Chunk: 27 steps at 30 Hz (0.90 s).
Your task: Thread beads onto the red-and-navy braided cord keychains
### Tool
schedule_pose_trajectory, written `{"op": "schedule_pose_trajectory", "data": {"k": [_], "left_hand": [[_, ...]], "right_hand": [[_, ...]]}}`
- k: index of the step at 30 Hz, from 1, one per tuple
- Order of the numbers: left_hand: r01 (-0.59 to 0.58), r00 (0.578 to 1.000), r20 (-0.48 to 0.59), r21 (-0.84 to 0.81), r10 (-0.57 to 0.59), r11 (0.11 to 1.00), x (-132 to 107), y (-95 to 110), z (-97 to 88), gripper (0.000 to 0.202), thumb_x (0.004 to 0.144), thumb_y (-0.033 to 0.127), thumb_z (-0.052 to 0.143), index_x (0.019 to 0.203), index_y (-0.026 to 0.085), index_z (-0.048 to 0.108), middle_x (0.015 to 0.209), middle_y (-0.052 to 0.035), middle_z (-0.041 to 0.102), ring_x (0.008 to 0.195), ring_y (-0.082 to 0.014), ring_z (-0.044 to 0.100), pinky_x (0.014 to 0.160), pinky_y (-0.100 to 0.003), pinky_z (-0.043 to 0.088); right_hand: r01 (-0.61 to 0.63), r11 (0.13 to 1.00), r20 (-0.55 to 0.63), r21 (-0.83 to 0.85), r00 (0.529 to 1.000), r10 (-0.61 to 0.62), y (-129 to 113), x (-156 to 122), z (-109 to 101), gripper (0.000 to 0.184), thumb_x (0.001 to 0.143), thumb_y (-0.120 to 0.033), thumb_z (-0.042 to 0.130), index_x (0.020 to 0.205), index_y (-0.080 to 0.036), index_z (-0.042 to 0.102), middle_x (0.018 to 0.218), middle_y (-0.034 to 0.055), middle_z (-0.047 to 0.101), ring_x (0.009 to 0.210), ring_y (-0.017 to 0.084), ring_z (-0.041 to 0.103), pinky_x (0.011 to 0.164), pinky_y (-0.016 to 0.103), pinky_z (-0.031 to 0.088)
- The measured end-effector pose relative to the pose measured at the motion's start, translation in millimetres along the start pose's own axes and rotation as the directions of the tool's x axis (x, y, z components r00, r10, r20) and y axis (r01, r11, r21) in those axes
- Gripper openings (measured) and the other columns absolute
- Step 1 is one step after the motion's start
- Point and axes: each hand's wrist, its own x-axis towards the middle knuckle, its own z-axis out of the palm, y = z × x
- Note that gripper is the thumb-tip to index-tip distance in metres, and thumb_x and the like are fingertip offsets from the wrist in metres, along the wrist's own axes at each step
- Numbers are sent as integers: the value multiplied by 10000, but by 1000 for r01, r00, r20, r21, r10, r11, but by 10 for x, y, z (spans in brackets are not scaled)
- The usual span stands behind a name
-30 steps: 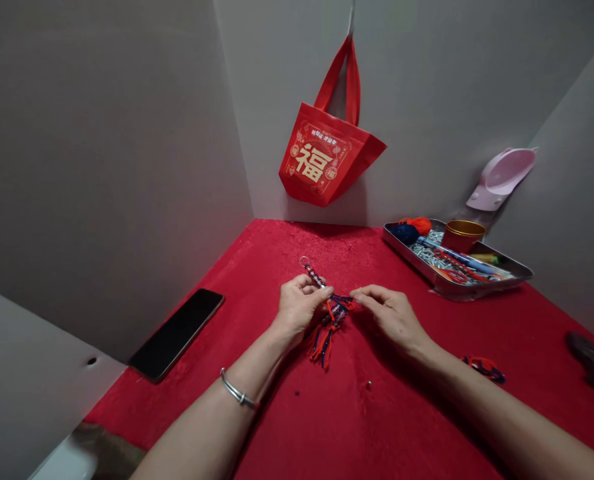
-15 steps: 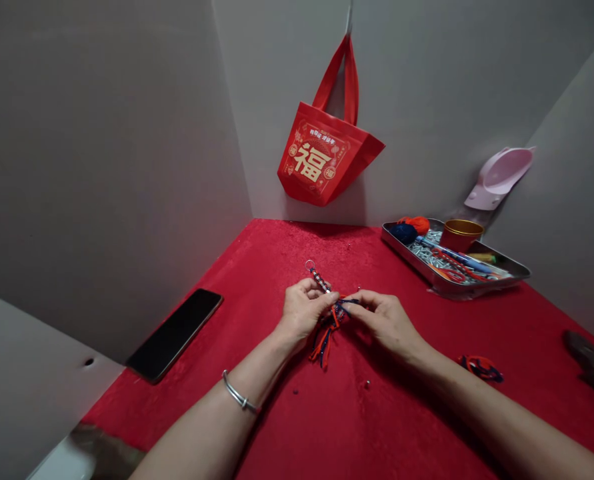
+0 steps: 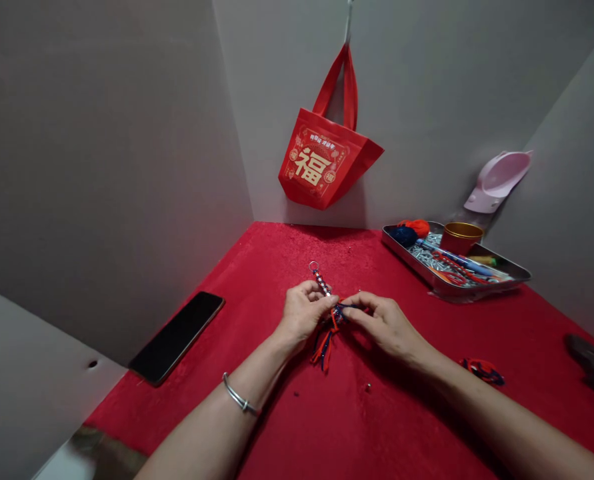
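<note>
A braided cord keychain (image 3: 321,283) with pale beads and a metal ring (image 3: 313,266) at its far end is pinched in my left hand (image 3: 301,311). Red and navy cord ends (image 3: 323,350) hang below the fingers in a loose tassel. My right hand (image 3: 384,323) is closed, thumb against forefinger, on dark blue cord (image 3: 351,307) beside the left fingertips. The spot where the cords cross is partly covered by fingers. A silver bangle (image 3: 238,395) circles my left wrist.
On the red cloth (image 3: 307,433) lie a black phone (image 3: 177,338), a bundle of red-navy cord (image 3: 484,371) and a small bead (image 3: 368,387). A metal tray (image 3: 447,289) holds yarn, a cup and clips. A red bag (image 3: 317,160) hangs at the back.
The view has shifted slightly. The ring end of the keychain has tilted a little to the right. Both hands keep nearly the same place and hold.
</note>
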Motion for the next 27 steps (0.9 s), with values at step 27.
{"op": "schedule_pose_trajectory", "data": {"k": [27], "left_hand": [[-18, 901, 401, 417, -167, 909, -83, 100, -34, 256, 738, 350, 547, 617, 125, 527, 518, 14, 498, 440, -60, 388, 456, -210, 276]], "right_hand": [[-14, 984, -324, 179, 943, 73, 23, 149, -135, 301, 715, -435, 575, 579, -170, 527, 453, -68, 390, 426, 74, 317, 443, 235, 262]]}}
